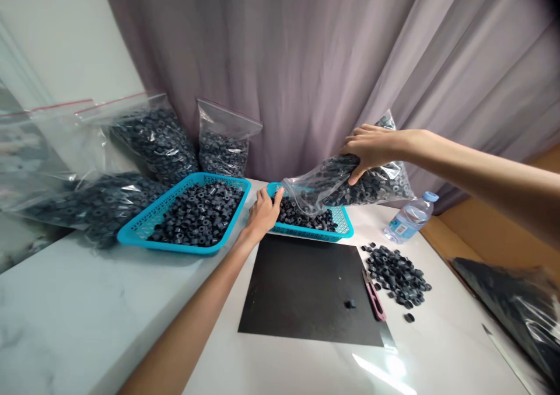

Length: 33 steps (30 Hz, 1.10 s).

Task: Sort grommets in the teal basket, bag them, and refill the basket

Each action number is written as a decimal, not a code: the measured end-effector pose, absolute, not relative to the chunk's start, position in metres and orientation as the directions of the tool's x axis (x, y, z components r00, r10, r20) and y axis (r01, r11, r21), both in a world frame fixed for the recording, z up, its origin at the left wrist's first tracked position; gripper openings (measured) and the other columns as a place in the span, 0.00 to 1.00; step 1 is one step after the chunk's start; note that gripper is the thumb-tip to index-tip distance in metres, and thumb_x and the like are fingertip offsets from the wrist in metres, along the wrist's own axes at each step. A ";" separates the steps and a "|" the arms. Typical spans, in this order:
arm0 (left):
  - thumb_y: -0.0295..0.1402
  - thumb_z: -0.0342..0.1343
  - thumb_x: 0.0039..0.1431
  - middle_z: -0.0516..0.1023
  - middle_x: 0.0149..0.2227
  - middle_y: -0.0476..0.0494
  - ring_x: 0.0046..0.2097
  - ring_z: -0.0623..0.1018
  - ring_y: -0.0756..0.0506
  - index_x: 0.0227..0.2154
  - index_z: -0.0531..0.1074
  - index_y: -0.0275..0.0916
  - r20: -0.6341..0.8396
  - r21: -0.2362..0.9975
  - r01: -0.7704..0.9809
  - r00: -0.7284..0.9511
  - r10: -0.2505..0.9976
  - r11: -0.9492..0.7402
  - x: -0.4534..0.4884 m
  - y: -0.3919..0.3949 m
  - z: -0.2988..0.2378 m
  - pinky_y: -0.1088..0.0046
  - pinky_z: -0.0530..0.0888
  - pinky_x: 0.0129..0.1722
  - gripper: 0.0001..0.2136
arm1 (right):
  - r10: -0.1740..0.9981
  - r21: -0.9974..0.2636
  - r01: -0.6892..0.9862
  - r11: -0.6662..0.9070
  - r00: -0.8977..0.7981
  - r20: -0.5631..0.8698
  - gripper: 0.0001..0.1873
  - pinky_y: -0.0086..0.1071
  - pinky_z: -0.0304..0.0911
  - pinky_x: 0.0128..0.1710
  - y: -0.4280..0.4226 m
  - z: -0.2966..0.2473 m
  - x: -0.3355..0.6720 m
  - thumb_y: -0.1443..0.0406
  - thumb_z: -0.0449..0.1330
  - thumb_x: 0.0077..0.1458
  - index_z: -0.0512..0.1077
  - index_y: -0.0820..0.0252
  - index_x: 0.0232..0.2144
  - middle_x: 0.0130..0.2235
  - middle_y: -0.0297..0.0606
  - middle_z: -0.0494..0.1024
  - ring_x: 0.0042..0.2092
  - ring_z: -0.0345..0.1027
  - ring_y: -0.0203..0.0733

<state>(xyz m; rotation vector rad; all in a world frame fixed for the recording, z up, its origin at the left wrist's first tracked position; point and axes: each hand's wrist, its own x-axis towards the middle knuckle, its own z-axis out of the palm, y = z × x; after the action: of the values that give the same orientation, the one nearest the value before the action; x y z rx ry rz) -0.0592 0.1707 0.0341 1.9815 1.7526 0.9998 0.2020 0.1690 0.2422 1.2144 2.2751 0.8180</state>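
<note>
My right hand (371,147) is closed on the upper side of a clear plastic bag (365,188) full of small black ring-shaped parts. The bag lies tilted, with its mouth low over the smaller blue basket (301,232). Similar black parts (306,215) are inside that basket under the bag's mouth. My left hand (263,211) grips the basket's left end, its thumb near the bag's edge; some fingers are partly hidden. Left of this hand stands a larger blue basket (170,245) heaped with the same parts.
Several filled zip bags (151,144) stand or lie at the back left. A black mat (306,296) lies in front, with pink thread snips (374,297) at its right edge. Beyond are a loose pile of parts (398,275) and a water bottle (409,220). A curtain (280,62) hangs behind.
</note>
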 end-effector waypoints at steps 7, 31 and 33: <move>0.51 0.40 0.73 0.70 0.61 0.23 0.62 0.74 0.31 0.60 0.63 0.30 0.320 0.619 0.757 -0.001 0.947 -0.208 -0.057 0.172 0.029 0.58 0.69 0.58 0.28 | 0.882 0.615 0.658 0.435 -0.449 -0.144 0.40 0.53 0.60 0.51 0.159 0.244 0.242 0.31 0.59 0.46 0.81 0.50 0.49 0.44 0.46 0.82 0.49 0.69 0.61; 0.54 0.35 0.71 0.65 0.66 0.22 0.63 0.73 0.27 0.63 0.61 0.31 0.319 0.555 0.810 0.003 0.948 -0.189 -0.053 0.178 0.032 0.50 0.68 0.60 0.33 | 0.924 0.587 0.715 0.380 -0.327 -0.200 0.35 0.45 0.61 0.51 0.159 0.279 0.244 0.38 0.68 0.42 0.84 0.58 0.41 0.40 0.40 0.84 0.49 0.74 0.52; 0.54 0.34 0.71 0.65 0.66 0.22 0.63 0.72 0.27 0.63 0.61 0.30 0.317 0.552 0.811 0.008 0.949 -0.191 -0.052 0.178 0.032 0.49 0.66 0.62 0.33 | 0.928 0.548 0.763 0.343 -0.367 -0.069 0.32 0.42 0.63 0.50 0.167 0.275 0.254 0.39 0.69 0.43 0.85 0.58 0.38 0.37 0.37 0.84 0.47 0.76 0.49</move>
<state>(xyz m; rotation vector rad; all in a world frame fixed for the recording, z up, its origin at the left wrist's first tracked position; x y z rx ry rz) -0.0521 0.1782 0.0319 2.0668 1.8456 0.9448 0.2542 0.1674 0.2746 1.4913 2.2430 0.6141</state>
